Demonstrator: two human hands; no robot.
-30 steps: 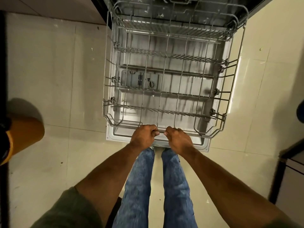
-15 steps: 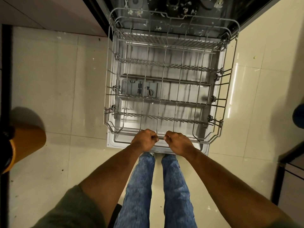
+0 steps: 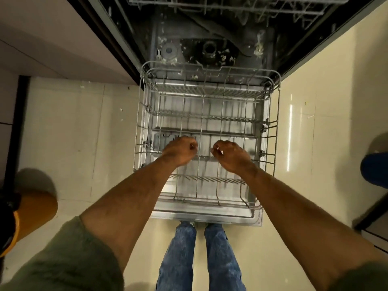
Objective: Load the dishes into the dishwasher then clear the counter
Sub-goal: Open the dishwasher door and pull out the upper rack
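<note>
Floor: cream tiles (image 3: 73, 133); a person stands at the foot of the open dishwasher door (image 3: 210, 217).
Hands: 2. The left hand (image 3: 180, 153) and right hand (image 3: 232, 157) hover side by side over the rack, fingers curled in, gripping nothing I can make out.
Lower rack (image 3: 206, 118): 1, drawn right out over the door, likely so dishes can drop in from above.
Dishes: 0 in view; counter out of sight.
Upper rack (image 3: 231, 3): 1, tucked inside.
</note>
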